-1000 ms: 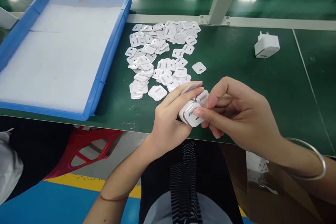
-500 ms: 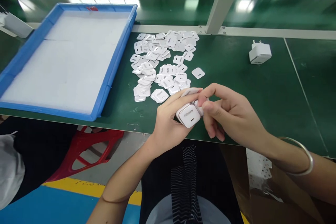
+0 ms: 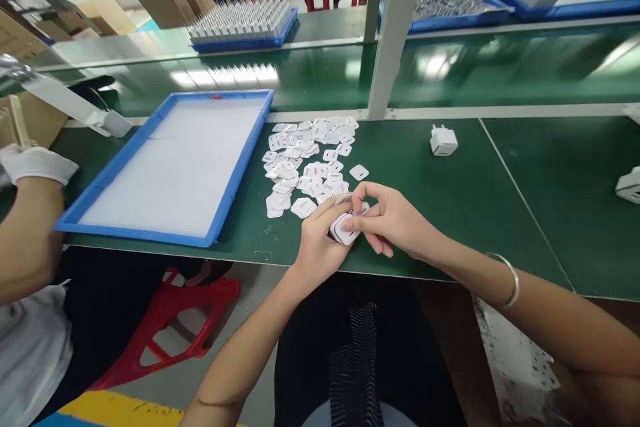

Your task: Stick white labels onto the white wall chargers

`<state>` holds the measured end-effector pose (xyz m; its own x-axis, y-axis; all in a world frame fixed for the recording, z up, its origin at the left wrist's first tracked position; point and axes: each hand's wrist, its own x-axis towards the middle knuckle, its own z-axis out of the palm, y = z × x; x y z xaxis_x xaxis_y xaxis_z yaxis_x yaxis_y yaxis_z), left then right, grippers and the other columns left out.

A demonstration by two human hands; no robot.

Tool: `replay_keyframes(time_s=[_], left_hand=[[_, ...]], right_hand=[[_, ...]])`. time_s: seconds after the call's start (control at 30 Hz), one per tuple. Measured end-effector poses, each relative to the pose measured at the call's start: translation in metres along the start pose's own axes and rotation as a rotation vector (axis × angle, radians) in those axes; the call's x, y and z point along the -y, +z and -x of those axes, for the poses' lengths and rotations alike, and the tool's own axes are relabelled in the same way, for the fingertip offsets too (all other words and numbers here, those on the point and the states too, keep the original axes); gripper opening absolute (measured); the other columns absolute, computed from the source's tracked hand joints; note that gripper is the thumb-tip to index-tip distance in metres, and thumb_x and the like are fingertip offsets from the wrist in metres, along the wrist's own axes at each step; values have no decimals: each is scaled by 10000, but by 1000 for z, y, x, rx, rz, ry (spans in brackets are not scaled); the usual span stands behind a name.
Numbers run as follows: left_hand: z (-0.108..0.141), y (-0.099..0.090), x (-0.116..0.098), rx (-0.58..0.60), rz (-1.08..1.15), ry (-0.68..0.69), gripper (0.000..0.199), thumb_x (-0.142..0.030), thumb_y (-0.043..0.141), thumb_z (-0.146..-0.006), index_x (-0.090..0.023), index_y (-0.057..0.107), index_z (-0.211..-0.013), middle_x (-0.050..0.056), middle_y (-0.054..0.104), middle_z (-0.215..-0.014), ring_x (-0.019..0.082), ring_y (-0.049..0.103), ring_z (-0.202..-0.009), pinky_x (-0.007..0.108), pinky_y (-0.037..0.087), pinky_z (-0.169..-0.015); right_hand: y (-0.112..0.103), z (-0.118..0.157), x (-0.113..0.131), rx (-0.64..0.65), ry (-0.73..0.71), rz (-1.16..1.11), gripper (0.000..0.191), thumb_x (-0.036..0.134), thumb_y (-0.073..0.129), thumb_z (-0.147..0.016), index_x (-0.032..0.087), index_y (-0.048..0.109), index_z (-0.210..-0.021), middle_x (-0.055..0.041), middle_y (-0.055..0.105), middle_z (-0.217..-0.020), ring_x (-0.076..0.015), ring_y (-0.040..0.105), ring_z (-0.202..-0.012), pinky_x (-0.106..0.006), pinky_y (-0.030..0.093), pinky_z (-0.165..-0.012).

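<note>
Near the table's front edge my left hand (image 3: pixel 323 240) is wrapped round a white charger (image 3: pixel 344 229), its labelled face turned up. A second white piece shows beside it, partly hidden by fingers. My right hand (image 3: pixel 387 220) has its thumb on the charger's face and its index finger bent; whatever its fingertips pinch is too small to tell. Just beyond the hands lies a spread of small white square plates (image 3: pixel 313 160), some overlapping. One single plate (image 3: pixel 359 172) rests apart on their right. Farther right stands a white charger with prongs (image 3: pixel 443 141).
A blue-rimmed tray (image 3: pixel 223 210) with a white lining lies at left. A co-worker's gloved hand (image 3: pixel 40 165) is at far left. A white post (image 3: pixel 393 47) rises behind the plates. Another charger (image 3: pixel 630 185) sits at the right edge.
The view has tilted up, showing the far benches and the co-worker's arm. My right thumb has moved left onto the held charger's face.
</note>
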<state>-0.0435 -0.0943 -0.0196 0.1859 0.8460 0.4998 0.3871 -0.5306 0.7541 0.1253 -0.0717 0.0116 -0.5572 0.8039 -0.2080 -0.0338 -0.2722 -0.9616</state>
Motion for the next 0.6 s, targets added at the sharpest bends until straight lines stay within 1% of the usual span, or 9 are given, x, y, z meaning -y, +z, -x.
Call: replay_keyframes(time_s=[0.1,0.17,0.27,0.33,0.4,0.43,0.5,0.53,0.6], left_hand=[[1,2,6,11,-10,-32,186,-144,684,-836,-167,722,-1017,90,728,-1069,193,702,-947,306,587,-816],[1,2,10,1,-7,-49,160,-158,676,-831,-165,727,-983,76,729,-999,181,693,-877,296,580,-757],[-10,-15,8,-18,-35,15,220,-249,714,-840,-177,733,-1047,78,736,-1013,191,701,-882,302,581,-750],[-26,-43,-2,39,-180,85,310,-279,719,-847,-186,716,-1144,101,731,-1142,232,702,-1036,350,583,-883],[-47,-83,-13,184,-521,89,316,-203,647,-866,-179,703,-1177,120,699,-1252,282,658,-1190,418,537,-1028],[-59,-105,-18,298,-759,5,332,-143,608,-863,-165,696,-1182,137,666,-1309,308,652,-1203,448,532,-1029],[-78,-144,-19,526,-1245,-276,298,-49,556,-838,-119,708,-1084,194,653,-1289,371,680,-1119,506,554,-925],[-84,-159,-16,565,-1308,-365,205,-16,584,-801,-77,721,-940,227,693,-1148,405,697,-1040,531,556,-871],[-90,-178,-2,590,-1348,-467,36,-61,662,-812,-72,696,-808,182,713,-927,366,712,-959,515,563,-848]], right_hand=[[2,-4,-7,-14,-27,90,435,348,829,-765,228,435,-908,95,563,-437,-87,448,-304,-123,326,-327],[5,-6,-10,-52,-96,167,441,352,830,-766,232,439,-933,103,556,-442,-87,449,-306,-124,332,-329],[5,-5,-7,-18,-216,150,404,377,794,-813,225,497,-1041,92,582,-481,-91,478,-329,-136,362,-348],[-1,2,0,-56,-299,90,425,407,769,-845,219,518,-1132,79,603,-511,-96,497,-347,-150,388,-364],[-13,14,5,-166,-374,54,420,427,754,-864,212,534,-1149,64,618,-538,-99,518,-375,-164,419,-389],[-19,21,7,-218,-399,55,396,426,751,-870,205,550,-1129,55,624,-552,-98,528,-392,-168,431,-406],[-33,32,5,-263,-399,90,333,412,745,-881,186,592,-1071,35,632,-575,-93,546,-426,-172,443,-439],[-39,36,2,-267,-381,116,309,408,745,-881,174,612,-1033,25,632,-581,-91,552,-438,-173,444,-448],[-49,42,-8,-277,-350,160,292,409,753,-869,155,637,-956,8,629,-585,-91,555,-455,-178,446,-462]])
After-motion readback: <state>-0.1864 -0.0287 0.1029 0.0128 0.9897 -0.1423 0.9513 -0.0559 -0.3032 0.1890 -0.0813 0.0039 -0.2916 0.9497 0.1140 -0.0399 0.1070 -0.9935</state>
